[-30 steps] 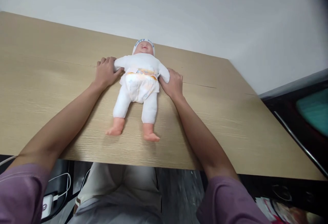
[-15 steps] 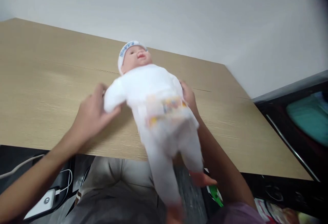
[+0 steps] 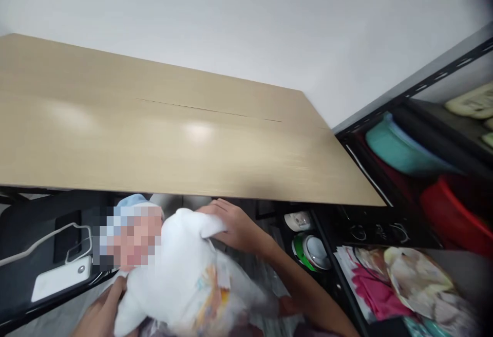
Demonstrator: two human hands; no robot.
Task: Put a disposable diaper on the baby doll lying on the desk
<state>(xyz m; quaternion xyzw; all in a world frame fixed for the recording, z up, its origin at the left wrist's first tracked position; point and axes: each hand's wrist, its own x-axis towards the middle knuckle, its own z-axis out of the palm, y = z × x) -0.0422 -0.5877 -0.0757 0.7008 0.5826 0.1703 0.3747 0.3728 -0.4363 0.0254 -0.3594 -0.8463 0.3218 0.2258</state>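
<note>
A baby doll (image 3: 177,270) in a white top lies tilted across my lap, below the table's front edge. Its head, in a light blue and white cap (image 3: 133,203), points left and is pixelated. A nappy (image 3: 213,296) with an orange and yellow print shows at its waist, blurred. My left hand (image 3: 106,301) grips the doll by the near shoulder and arm, its fingers partly hidden behind the sleeve. My right hand (image 3: 233,224) is wrapped round the doll's far arm, fingers bent over the white sleeve.
A light wooden table (image 3: 192,162) stretches ahead to a white wall. Left, a white power bank (image 3: 61,278) with a cable rests on a black chair (image 3: 23,229). Right, a black shelf holds a teal basin (image 3: 404,147), a red basin (image 3: 454,213) and pink cloth (image 3: 379,291).
Both hands have drawn the doll from above the table down toward my lap. It has turned so its head points left. My view has shifted, showing more of the right-hand shelf.
</note>
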